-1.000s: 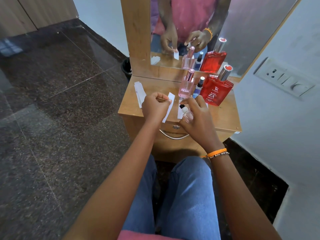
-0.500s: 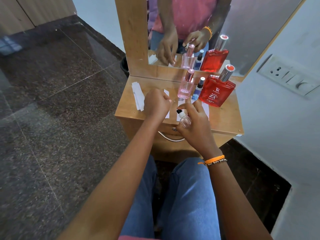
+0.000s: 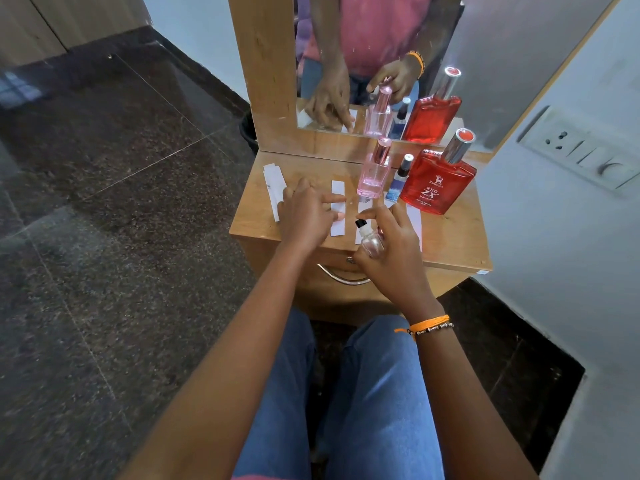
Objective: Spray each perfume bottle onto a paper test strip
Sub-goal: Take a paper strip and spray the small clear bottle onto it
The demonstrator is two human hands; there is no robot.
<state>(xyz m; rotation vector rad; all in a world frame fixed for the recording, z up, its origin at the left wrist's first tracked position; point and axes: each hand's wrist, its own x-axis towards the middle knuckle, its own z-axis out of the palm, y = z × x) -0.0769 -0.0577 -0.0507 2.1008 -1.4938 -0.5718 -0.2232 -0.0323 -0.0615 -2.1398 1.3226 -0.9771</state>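
- Wooden desk [image 3: 450, 244] under a mirror carries the whole set: a tall pink bottle [image 3: 374, 171], a slim blue vial [image 3: 398, 183] and a red "RED ZX" bottle [image 3: 434, 180] stand upright along the back, just beside one another.
- Right hand [image 3: 391, 258] is closed around a small clear spray bottle [image 3: 370, 239], its black nozzle tilted toward the left, index finger raised over the cap.
- Left hand [image 3: 304, 220] lies with fingers spread, fingertips pressing one paper test strip [image 3: 337, 211] flat on the desk; spare strips [image 3: 275, 188] lie near the left edge.
- Risk: the nozzle's aim cannot be told exactly; mist may land on the holding fingers or on the neighbouring strip [image 3: 363, 216] that lies partly under the right hand, mixing scents.
- Risk: the strip is light; lifting the fingers during the spray would likely let it shift.
- Risk: the right knuckles sit near the pink bottle; a forward reach could topple it into the vial.
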